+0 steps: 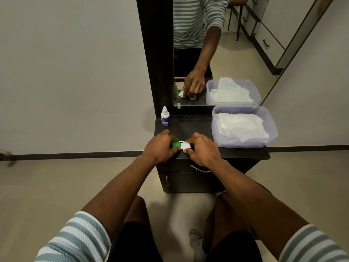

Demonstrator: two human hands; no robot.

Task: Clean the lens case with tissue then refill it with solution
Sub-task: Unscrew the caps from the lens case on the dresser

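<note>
Lens case [181, 144]: glossy plastic, round green cap, round white cap, on dark surface [190, 127] front edge.
Left hand [159, 148]: grips green cap.
Right hand [203, 149]: apparently pinches white cap.
Tissue [239, 125]: crinkled white, in translucent tub [272, 129] right of case.
Solution bottle [165, 117]: behind case.

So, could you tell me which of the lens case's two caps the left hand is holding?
The green cap; the left hand grips it, while the right hand holds the white cap.

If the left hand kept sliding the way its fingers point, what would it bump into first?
The left hand grips the green cap and points right, so it would likely meet the right hand on the white cap first. Depth is hard to judge.
</note>
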